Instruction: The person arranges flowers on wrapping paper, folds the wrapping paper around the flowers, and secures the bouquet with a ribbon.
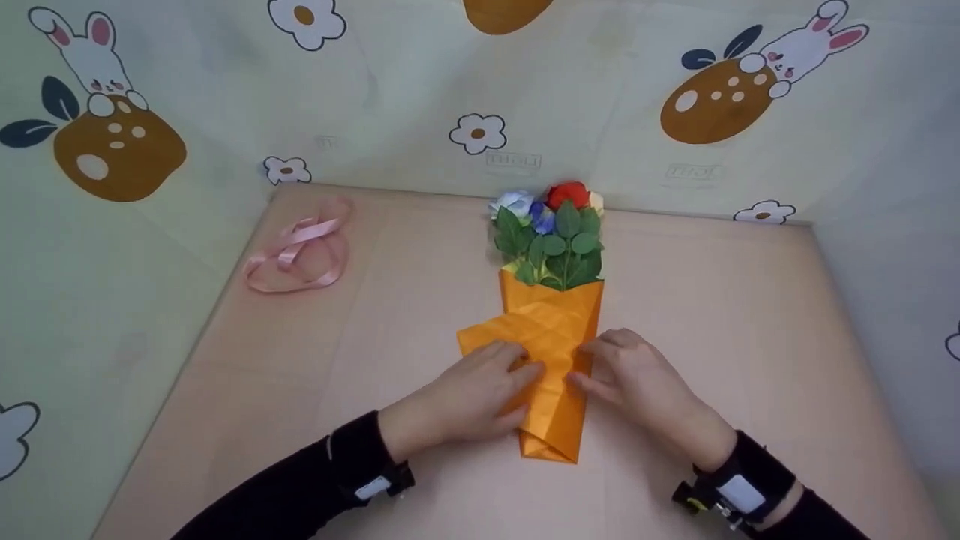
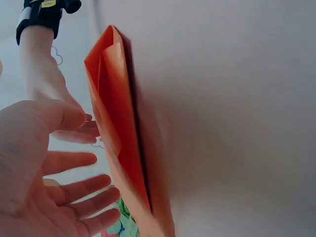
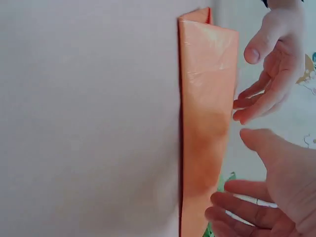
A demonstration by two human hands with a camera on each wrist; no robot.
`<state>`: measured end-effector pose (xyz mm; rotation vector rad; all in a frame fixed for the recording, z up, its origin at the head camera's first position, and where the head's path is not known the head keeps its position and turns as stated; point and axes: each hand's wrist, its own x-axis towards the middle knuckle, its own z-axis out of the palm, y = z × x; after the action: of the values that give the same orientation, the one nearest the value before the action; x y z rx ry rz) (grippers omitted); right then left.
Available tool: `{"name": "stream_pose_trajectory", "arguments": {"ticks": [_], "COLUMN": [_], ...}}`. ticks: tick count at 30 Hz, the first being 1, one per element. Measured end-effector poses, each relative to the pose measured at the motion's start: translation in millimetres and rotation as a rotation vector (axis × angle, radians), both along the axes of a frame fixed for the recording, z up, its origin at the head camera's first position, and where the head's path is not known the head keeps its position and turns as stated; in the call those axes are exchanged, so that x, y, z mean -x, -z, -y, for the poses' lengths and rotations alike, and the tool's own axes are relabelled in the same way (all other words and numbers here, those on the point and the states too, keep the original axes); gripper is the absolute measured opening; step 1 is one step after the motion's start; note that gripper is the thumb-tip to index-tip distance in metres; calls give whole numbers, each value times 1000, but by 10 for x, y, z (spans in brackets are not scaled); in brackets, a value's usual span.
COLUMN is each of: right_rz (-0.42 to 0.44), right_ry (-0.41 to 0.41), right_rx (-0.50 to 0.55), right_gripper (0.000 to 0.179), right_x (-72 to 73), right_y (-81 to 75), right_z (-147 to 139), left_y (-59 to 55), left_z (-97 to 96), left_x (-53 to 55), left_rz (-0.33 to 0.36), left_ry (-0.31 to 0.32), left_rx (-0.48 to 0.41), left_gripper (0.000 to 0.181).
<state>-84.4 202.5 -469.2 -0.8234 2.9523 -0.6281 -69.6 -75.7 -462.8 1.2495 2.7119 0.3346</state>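
A bouquet lies on the table, wrapped in orange paper with a folded flap jutting out to the left. Above the wrap show a red rose, a pale blue flower, a smaller violet-blue bloom and green leaves. My left hand rests over the left side of the wrap, its fingers loosely extended. Along the right edge, my right hand has its fingertips right at the paper. In the left wrist view, the fold of the orange wrap gapes beside the spread fingers.
A loosely looped pink ribbon lies at the table's far left. Cloth printed with rabbits and flowers rises behind the table and along its sides. The flower heads reach the table's back edge. Each wrist wears a black strap with a camera.
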Motion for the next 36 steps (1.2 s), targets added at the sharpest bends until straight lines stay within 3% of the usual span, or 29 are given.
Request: {"name": "stream_pose_trajectory", "arguments": {"ticks": [6,12,20,26,31,36], "right_rz": [10,52,123,166,241,339], "right_ry": [-98,-88,101,288,476,521], "right_rx": [-5,52,225,311,362,359], "right_gripper": [34,31,20,20,35,54], "right_x": [-6,3,21,-53,-87,-88], "right_y": [99,147,230,340,384,381], "right_z": [43,27,13,47,83,118], "left_y": [76,146,215,321,351,369], "left_z": [-115,-145,-78,85,146,173], "left_x": [11,43,137,266,315,302], "left_rz": [-3,26,61,220,295,318], "left_ry": [-11,-111,-244,-281,-302,-345], "left_rx": [51,5,-113,-271,-380,-423], "left_gripper": [37,25,27,32,24,22]}}
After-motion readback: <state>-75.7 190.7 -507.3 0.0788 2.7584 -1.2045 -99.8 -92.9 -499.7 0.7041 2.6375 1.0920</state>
